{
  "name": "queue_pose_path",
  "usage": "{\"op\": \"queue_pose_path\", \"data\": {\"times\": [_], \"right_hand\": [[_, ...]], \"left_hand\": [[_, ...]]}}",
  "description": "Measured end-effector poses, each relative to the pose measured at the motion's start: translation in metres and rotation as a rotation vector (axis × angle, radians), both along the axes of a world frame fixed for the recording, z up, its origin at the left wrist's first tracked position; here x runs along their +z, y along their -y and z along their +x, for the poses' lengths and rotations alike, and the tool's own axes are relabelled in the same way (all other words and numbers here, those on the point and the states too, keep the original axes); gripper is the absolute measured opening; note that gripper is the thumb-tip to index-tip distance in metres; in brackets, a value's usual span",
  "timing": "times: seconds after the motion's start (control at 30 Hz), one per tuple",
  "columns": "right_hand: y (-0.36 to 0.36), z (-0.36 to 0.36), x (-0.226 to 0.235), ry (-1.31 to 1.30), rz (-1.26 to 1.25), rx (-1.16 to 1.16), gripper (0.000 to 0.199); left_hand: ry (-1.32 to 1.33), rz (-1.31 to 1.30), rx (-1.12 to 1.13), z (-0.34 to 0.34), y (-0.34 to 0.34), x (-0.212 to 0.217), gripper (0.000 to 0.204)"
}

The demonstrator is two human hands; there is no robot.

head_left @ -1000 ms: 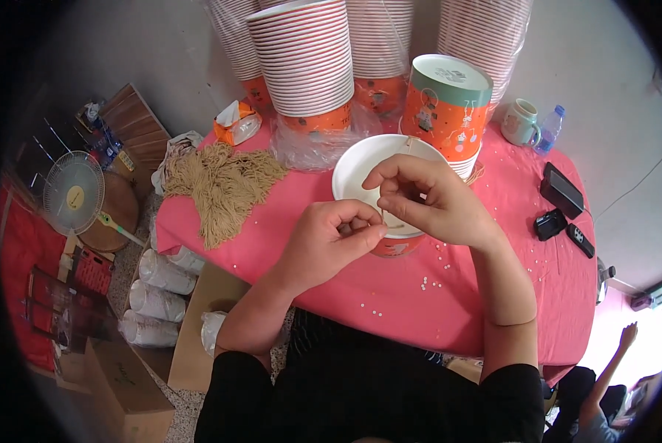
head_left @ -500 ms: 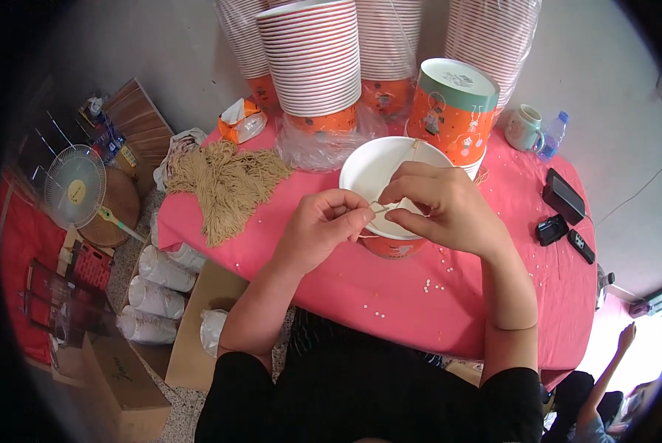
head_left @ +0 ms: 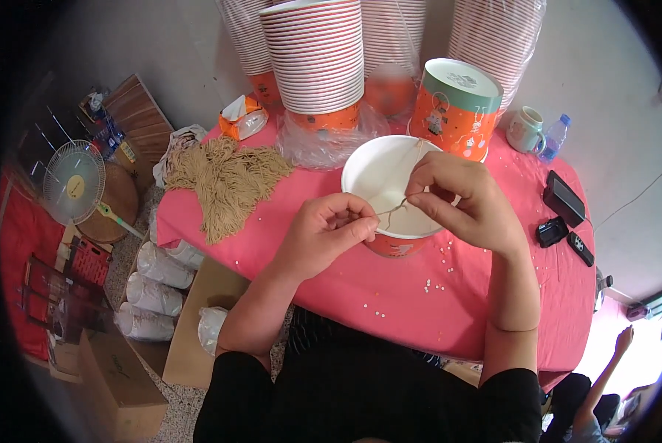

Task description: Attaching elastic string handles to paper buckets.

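Observation:
A thin tan cord (head_left: 394, 211) stretches between my hands, with what looks like a knot or twist near its middle. My left hand (head_left: 323, 232) pinches one end between thumb and fingers. On the other side my right hand (head_left: 460, 196) is closed in a pinch on the cord, held higher. Both hands are over the near rim of an upright paper bucket (head_left: 362, 170), white inside and orange outside. More cord runs over the bucket's far right rim. A large heap of tan cords (head_left: 224, 181) lies at the left of the table.
Stacked paper buckets (head_left: 312, 59) tower at the back, beside an upturned orange bucket (head_left: 453, 111) with a green band. A mug (head_left: 525, 129), bottle (head_left: 555, 136) and black devices (head_left: 564, 196) stand right. Small white discs dot the pink tablecloth (head_left: 375, 288). Another person's arm (head_left: 604, 369) shows lower right.
My right hand has moved right and slightly up, away from the left, drawing the cord out between them. My left hand has stayed nearly in place.

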State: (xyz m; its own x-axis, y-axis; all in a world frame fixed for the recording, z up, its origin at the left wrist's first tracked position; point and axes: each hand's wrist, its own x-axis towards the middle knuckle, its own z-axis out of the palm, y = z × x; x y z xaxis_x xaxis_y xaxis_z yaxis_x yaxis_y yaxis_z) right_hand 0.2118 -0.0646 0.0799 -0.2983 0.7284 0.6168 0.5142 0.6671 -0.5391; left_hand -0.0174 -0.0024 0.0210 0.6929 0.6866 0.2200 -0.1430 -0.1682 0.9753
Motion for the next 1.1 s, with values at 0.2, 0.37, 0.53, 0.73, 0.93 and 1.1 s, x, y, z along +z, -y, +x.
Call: {"op": "queue_pose_path", "data": {"times": [0.2,0.37,0.53,0.73,0.93,1.1], "right_hand": [[-0.01,-0.008,-0.014,0.12,0.076,0.067,0.007],[-0.01,-0.015,-0.017,0.112,0.052,0.051,0.008],[-0.011,-0.018,-0.017,0.114,0.049,0.04,0.008],[-0.013,-0.02,-0.019,0.1,0.029,0.069,0.008],[-0.009,-0.02,-0.017,0.057,-0.174,0.049,0.008],[-0.011,-0.019,-0.02,0.009,-0.341,0.109,0.011]], "left_hand": [[0.039,-0.109,0.016,0.003,0.004,0.001,0.011],[0.055,-0.11,0.006,0.001,0.004,-0.007,0.012],[0.149,-0.095,-0.013,0.005,0.007,-0.013,0.012],[0.159,-0.077,0.044,0.009,0.009,-0.015,0.01],[0.109,0.102,0.165,0.01,0.013,-0.017,0.006],[0.12,0.308,0.268,0.014,0.016,-0.019,0.009]]}}
